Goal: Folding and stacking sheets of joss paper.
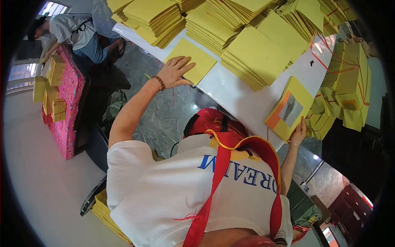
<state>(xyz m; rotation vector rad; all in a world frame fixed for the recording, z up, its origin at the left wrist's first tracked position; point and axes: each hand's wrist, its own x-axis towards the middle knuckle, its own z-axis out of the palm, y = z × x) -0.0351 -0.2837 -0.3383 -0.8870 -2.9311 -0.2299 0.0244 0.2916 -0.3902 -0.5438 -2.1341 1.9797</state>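
Observation:
My left hand (177, 74) lies with its fingers apart over the left part of a thin pile of square yellow paper (197, 58) at the table's near edge. A beaded bracelet circles that wrist. To the right, my right hand (299, 132) grips the near right corner of a thicker stack of yellow paper (302, 95), partly wrapped around its side. An orange band and a grey picture show on top of this stack. Part of the right hand's grip is hidden by the stack.
Tall piles of yellow paper (263, 53) cover the white table (247, 101) at the far side. Bundles tied with red string (349, 78) stand at the right. At the far left, a person (80, 35) leans over a pink-covered table (68, 94) holding yellow bundles.

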